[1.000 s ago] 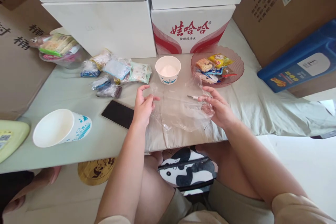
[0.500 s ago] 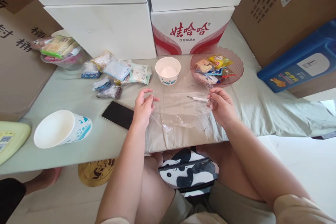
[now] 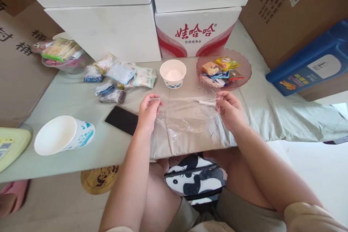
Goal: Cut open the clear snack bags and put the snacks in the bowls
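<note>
A clear, crinkled plastic film or bag (image 3: 181, 125) is stretched low over the front of the cloth-covered table. My left hand (image 3: 149, 112) pinches its left edge between thumb and fingertips. At the other side, my right hand (image 3: 230, 110) is closed on the plastic's right edge. A slim white pen-like tool (image 3: 204, 103) with a dark pointed tip sticks out leftward by my right fingers; I cannot tell whether they hold it or the plastic covers it. Just beyond stands a white paper bowl (image 3: 173, 74). Beside my left wrist lies a black-screened phone (image 3: 121, 120).
A pink glass bowl (image 3: 246, 72) holds packaged snacks at the right. Several wrapped packets (image 3: 121, 72) lie left of centre. A large paper cup (image 3: 65, 136) lies tipped at the left. White boxes (image 3: 103, 32) rise behind; a blue bottle (image 3: 312, 58) leans at the right.
My left fingers, loosely spread before, have closed on the plastic's left edge. My right hand has barely moved. At lower left, another person's dark-clad leg has gone; a foot in a pink slipper shows.
</note>
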A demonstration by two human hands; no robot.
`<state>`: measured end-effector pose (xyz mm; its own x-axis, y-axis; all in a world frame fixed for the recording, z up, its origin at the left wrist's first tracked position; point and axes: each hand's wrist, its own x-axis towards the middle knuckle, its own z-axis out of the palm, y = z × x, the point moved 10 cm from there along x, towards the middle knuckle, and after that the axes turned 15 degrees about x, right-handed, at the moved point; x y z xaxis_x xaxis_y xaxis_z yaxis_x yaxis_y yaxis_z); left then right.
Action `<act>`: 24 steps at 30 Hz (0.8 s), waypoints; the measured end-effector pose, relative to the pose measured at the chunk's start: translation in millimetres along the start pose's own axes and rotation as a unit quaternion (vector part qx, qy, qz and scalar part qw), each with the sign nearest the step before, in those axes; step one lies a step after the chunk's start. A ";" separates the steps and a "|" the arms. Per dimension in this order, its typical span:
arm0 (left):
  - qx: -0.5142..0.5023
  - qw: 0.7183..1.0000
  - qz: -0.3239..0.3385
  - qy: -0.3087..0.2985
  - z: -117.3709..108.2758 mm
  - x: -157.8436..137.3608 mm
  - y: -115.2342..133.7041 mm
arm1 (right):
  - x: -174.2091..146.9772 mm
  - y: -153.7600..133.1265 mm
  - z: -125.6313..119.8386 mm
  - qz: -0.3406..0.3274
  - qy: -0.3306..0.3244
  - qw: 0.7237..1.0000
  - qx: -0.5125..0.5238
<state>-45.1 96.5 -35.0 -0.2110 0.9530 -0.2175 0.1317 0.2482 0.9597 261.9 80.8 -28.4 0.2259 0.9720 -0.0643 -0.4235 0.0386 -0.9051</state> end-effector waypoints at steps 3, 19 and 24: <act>0.000 1.000 0.007 -0.007 0.6 1.9 -2.3 | 2.7 -5.0 -1.8 -0.027 -0.007 1.000 -0.009; 0.225 0.961 0.158 0.028 -12.5 7.9 12.2 | -6.6 -50.6 -2.5 -0.262 0.005 0.905 -0.336; 0.072 0.989 0.121 -0.043 -3.4 2.4 13.0 | 3.5 -15.9 -9.0 -0.047 -0.066 0.985 -0.152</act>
<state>-47.2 101.5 -22.4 -0.0741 0.9972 -0.0050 0.3062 0.0275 0.9516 277.3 81.5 -18.1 0.1273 0.9899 0.0622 -0.1187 0.0775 -0.9899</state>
